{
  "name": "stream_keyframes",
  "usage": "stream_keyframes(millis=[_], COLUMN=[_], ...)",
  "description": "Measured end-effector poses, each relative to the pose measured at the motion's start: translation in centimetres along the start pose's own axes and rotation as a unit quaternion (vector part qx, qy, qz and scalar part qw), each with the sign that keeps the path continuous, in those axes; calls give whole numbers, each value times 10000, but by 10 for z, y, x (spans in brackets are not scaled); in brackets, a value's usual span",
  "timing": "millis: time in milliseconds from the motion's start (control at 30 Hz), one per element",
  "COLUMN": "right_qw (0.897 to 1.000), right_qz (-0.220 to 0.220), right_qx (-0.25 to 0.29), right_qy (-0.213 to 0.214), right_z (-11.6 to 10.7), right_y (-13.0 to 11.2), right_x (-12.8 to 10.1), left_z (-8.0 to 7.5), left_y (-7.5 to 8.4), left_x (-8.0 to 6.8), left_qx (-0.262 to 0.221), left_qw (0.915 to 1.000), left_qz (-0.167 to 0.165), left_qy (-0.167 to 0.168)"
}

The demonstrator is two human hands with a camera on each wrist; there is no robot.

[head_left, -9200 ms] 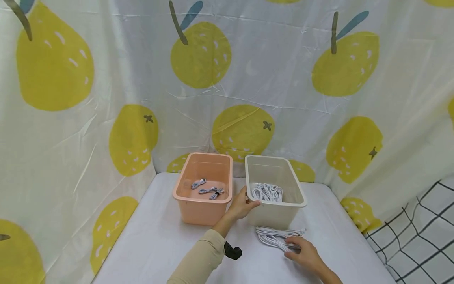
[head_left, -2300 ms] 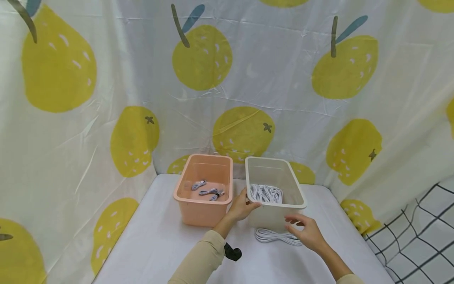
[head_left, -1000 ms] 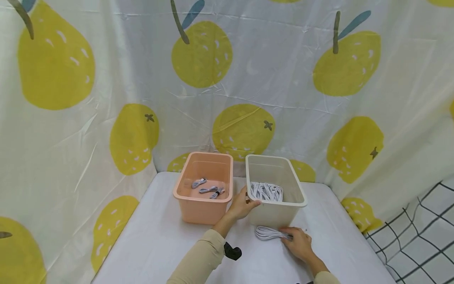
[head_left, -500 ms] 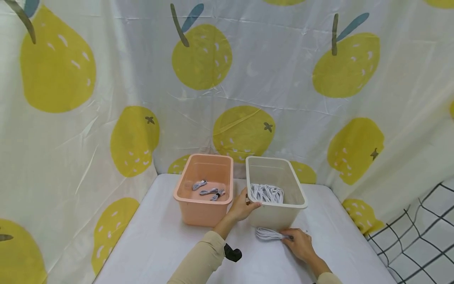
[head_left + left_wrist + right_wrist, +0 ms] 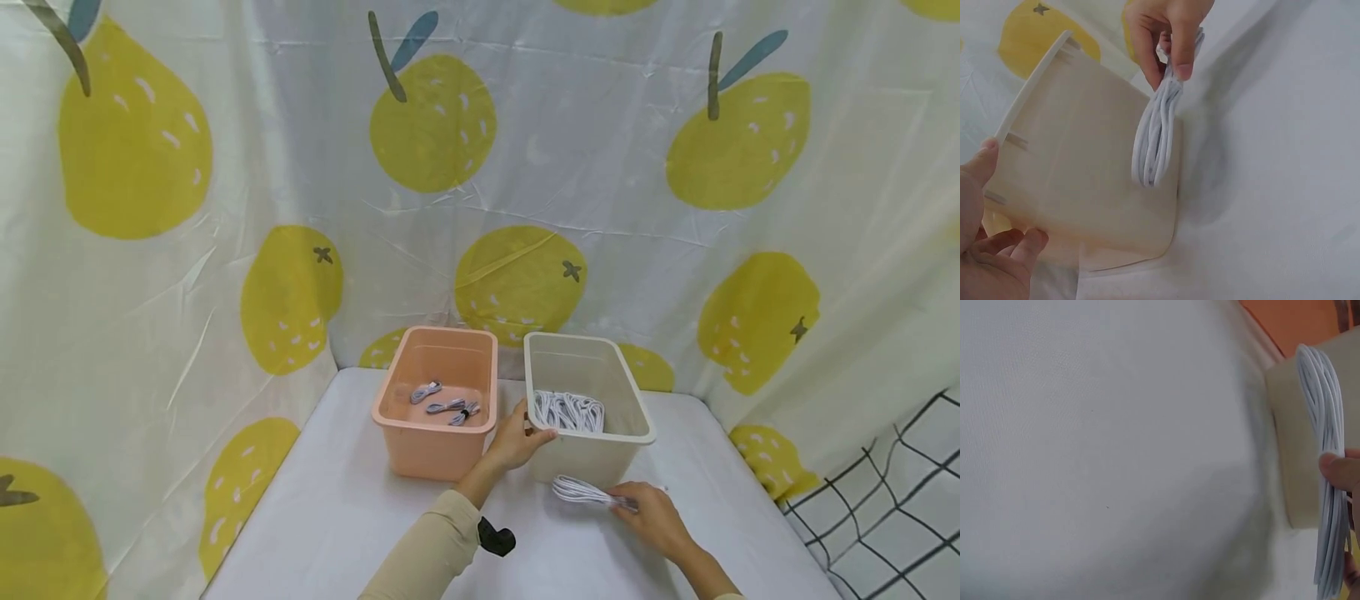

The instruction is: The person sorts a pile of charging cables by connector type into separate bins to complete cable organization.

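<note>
My left hand (image 5: 517, 437) grips the near left corner of the cream bin (image 5: 588, 458), thumb at the rim and fingertips against the side wall. In my right hand (image 5: 651, 518) is a bundle of white cable (image 5: 579, 490), pinched between thumb and fingers near one end. Its looped end points left, just in front of the bin, and the left wrist view shows the bundle (image 5: 1157, 140) raised off the tabletop. More coiled white cables (image 5: 570, 412) lie inside the cream bin, against its near wall.
Left of the cream bin stands a peach bin (image 5: 435, 454) holding several small cables, one of them a grey coil (image 5: 426, 392). A fruit-print curtain (image 5: 412, 275) hangs behind and beside the white table (image 5: 337, 517). Black wire mesh (image 5: 892, 492) stands at the right.
The cable pile in the cream bin has grown. Since then my right hand has come down, taken the last cable bundle from the table and lifted it. My left hand has stayed on the bin.
</note>
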State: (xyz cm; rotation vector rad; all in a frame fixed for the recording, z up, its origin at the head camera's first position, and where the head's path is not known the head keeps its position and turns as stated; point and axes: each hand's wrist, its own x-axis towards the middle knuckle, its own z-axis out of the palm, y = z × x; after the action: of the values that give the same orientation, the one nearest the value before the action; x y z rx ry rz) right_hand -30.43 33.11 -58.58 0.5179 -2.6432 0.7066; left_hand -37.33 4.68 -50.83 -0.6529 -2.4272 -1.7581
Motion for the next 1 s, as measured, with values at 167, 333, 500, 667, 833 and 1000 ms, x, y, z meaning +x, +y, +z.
stream_keyframes(millis=[167,333,500,667,833,1000], right_qw=[9983,9964,9917,9845,9833,9844], right_qz=[-526,-746,-1132,-1603,-1708,-1657], right_qx=[-84,-203,-169,132,349,191], right_qy=[246,359,592,701,528,556], right_z=[-16,-31,-47,-65,-87,-109], right_y=[-8,-19,-30,-37,-43,-49], right_x=[7,11,15,24,40,62], left_z=[0,-1,-1,-1,-2,-2], left_y=[-2,-2,-2,-2,-1,0], left_x=[1,1,0,0,-2,0], left_qx=[44,-30,-33,-95,-6,12], left_qw=[10000,10000,10000,9999,9999,10000], left_qz=[-59,-67,-78,-85,-124,-65], left_qy=[-5,-33,-49,-65,-33,-60])
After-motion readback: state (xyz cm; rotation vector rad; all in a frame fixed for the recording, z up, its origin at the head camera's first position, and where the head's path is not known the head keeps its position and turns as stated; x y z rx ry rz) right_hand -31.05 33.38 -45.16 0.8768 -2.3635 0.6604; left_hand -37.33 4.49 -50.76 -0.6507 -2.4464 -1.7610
